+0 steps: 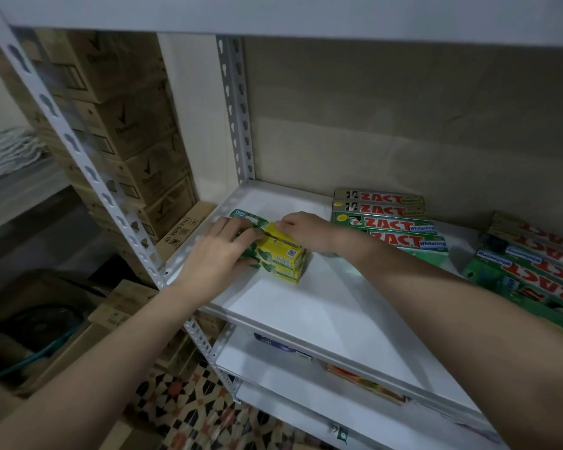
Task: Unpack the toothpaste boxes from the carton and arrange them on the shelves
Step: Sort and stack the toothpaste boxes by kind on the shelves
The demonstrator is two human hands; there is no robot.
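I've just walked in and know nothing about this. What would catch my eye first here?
Two bare hands, left hand and right hand, hold a small stack of green-and-yellow toothpaste boxes at the left of a white shelf. Further right lie rows of ZACT boxes with bold red lettering.

One head-worn view looks forward and down, close over the white shelf (322, 306).

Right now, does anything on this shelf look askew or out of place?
Mostly tidy. The right ZACT boxes lie slanted, print upside down, unlike the straight ZACT stack. Both hands hold the green-yellow boxes.
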